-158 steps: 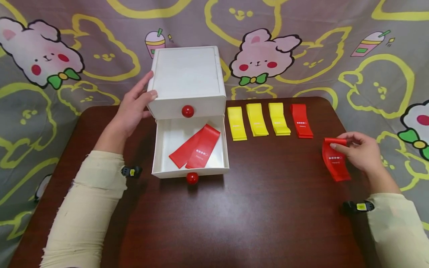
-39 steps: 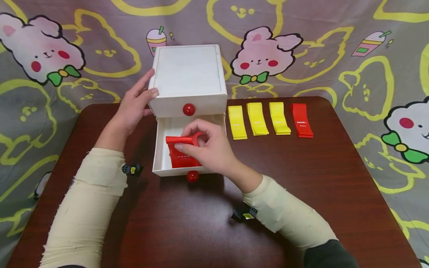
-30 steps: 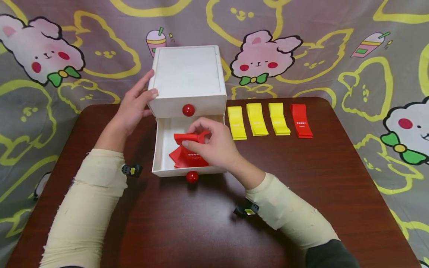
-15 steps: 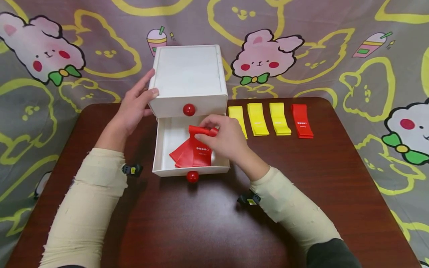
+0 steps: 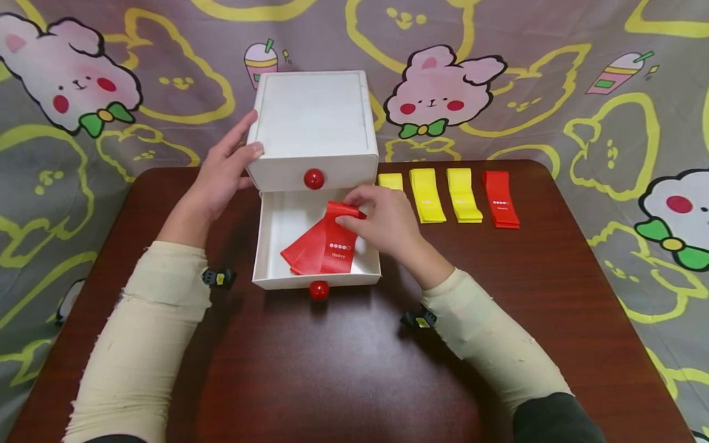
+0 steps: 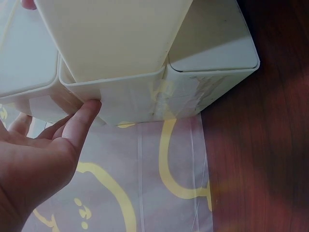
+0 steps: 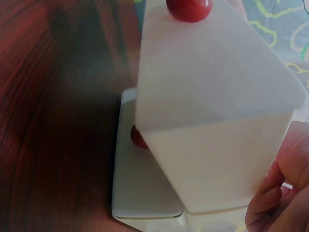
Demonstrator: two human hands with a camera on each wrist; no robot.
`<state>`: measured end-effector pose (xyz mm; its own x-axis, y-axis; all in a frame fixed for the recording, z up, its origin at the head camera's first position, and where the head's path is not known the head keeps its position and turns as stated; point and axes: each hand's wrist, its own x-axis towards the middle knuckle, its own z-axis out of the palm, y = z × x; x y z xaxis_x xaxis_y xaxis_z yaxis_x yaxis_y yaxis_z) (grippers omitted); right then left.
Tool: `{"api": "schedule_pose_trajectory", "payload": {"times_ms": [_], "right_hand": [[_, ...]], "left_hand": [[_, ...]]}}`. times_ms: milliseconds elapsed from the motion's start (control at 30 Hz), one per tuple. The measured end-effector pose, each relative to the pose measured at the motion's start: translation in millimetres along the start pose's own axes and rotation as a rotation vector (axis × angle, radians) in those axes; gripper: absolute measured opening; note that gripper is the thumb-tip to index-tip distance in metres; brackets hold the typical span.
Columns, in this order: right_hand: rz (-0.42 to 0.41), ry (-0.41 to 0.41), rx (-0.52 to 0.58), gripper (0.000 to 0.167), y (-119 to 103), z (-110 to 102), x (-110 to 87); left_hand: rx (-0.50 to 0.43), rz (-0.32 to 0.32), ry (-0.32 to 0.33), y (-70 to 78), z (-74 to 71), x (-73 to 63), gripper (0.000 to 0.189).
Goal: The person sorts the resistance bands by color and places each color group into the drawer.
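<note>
A white two-drawer cabinet with red knobs stands at the table's back, its lower drawer pulled out. My left hand rests against the cabinet's left side, thumb at the top front edge. In the left wrist view, that thumb touches the white wall. Over the drawer's right side, my right hand pinches the upper end of a folded red resistance band marked "Heavy". This band overlaps other red band material fanned out to the left. The right wrist view shows only part of the right hand, not the band.
Right of the cabinet, yellow folded bands lie in a row, the nearest partly behind my right hand. A red band ends the row. A patterned cloth hangs behind the dark wooden table.
My right hand has carried the red band from the table's right side into the drawer, then shifted it rightward, where it now lies flatter. My left hand stays on the cabinet.
</note>
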<state>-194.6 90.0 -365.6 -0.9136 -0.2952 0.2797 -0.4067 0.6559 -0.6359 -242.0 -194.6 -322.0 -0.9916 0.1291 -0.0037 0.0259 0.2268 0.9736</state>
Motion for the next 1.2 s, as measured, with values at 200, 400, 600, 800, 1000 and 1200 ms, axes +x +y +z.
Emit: {"api": "schedule_pose_trajectory", "payload": {"times_ms": [200,400,600,800,1000,1200], "right_hand": [[-0.017,0.045,0.047,0.026,8,-1,-3.3],[-0.065,0.072,0.156,0.027,16,-3,-9.8],[-0.055,0.105,0.26,0.028,26,-8,-19.4],[-0.018,0.173,0.286,0.03,41,-22,-33.1],[-0.02,0.242,0.334,0.03,63,-38,-40.0],[0.02,0.27,0.333,0.026,57,-60,-47.9]], "left_hand": [[-0.006,-0.001,0.0,-0.1,0.3,0.4,0.057],[-0.012,-0.004,0.0,0.7,0.8,0.7,0.057],[-0.017,-0.004,0.002,1.0,1.0,0.3,0.058],[-0.01,-0.003,0.002,0.3,1.6,-0.2,0.057],[-0.029,0.004,-0.001,-1.0,1.1,0.6,0.057],[-0.032,0.002,-0.001,0.1,0.8,0.5,0.058]]}}
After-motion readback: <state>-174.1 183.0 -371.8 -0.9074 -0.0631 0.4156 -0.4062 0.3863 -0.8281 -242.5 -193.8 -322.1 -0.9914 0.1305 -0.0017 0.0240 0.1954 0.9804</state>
